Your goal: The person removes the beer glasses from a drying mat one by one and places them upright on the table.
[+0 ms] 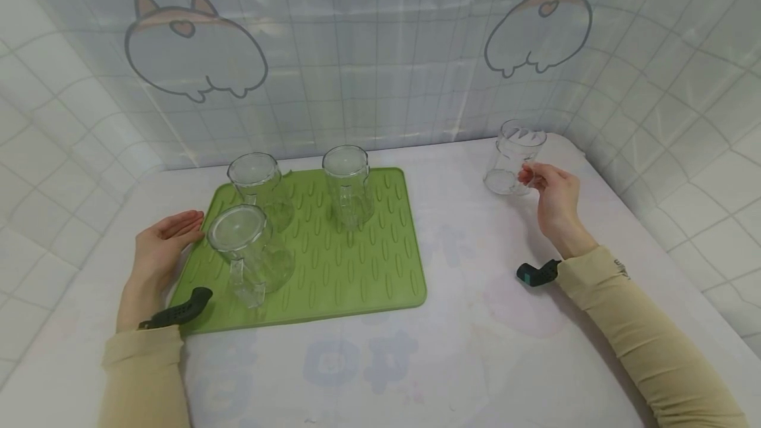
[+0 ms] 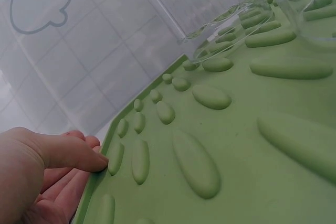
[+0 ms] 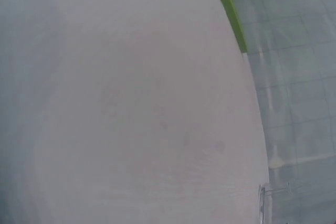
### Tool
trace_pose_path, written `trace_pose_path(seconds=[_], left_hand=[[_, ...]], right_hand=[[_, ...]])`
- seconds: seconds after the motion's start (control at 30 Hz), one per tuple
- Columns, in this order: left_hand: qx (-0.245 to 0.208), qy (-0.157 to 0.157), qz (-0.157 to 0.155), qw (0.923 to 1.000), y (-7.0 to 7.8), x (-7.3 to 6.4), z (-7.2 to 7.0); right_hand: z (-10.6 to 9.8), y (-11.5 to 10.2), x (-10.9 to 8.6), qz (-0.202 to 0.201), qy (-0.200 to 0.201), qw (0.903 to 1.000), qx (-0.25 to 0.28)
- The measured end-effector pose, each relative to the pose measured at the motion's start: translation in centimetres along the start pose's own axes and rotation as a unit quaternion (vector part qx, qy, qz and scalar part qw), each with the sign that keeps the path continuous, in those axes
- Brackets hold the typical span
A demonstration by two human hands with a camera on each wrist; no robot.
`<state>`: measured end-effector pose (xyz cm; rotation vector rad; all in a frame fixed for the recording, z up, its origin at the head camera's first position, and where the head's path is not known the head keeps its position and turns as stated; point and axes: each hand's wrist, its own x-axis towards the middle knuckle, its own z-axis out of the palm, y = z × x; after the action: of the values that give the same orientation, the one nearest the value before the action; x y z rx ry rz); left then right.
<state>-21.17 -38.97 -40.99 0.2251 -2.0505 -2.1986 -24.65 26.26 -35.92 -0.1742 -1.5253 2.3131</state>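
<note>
In the head view, my left hand [image 1: 165, 243] is at the left edge of a green ribbed mat [image 1: 386, 276], its fingers extended. The thumb [image 2: 84, 156] touches the mat's rim in the left wrist view, the other fingers lying just outside it. Three clear glass mugs stand on the mat: one at front left [image 1: 261, 263], one behind it [image 1: 270, 197] and one at back centre [image 1: 351, 190]. Far to the right, my right hand [image 1: 555, 200] has curled fingers at the near side of another clear glass mug [image 1: 505, 160], pinching it by its handle. That mug stands close over the white cloth.
A white printed cloth [image 1: 357, 382] covers the table. Behind rises a tiled-pattern sheet [image 1: 380, 51] with two cartoon animal drawings, and similar sheeting [image 1: 701, 131] closes off the right side. Dark wrist devices [image 1: 181, 309] sit on both forearms.
</note>
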Motion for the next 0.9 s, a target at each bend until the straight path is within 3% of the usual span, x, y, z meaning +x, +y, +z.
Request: trace_pose_path(seconds=[0.3,0.53,0.9], left_hand=[[0.000,0.003,0.004,1.0000,-0.2,0.1,-0.1],[0.009,0.007,0.001,0.9999,-0.1,0.1,0.0],[0.016,0.012,-0.008,0.9998,-0.1,0.1,0.1]], right_hand=[[-0.2,1.1,0.3,-0.040,0.035,0.9986,-0.006],[-0.2,2.3,0.1,-0.088,0.065,0.9919,-0.065],[-0.3,3.2,-0.2,-0.123,0.106,0.9819,-0.097]])
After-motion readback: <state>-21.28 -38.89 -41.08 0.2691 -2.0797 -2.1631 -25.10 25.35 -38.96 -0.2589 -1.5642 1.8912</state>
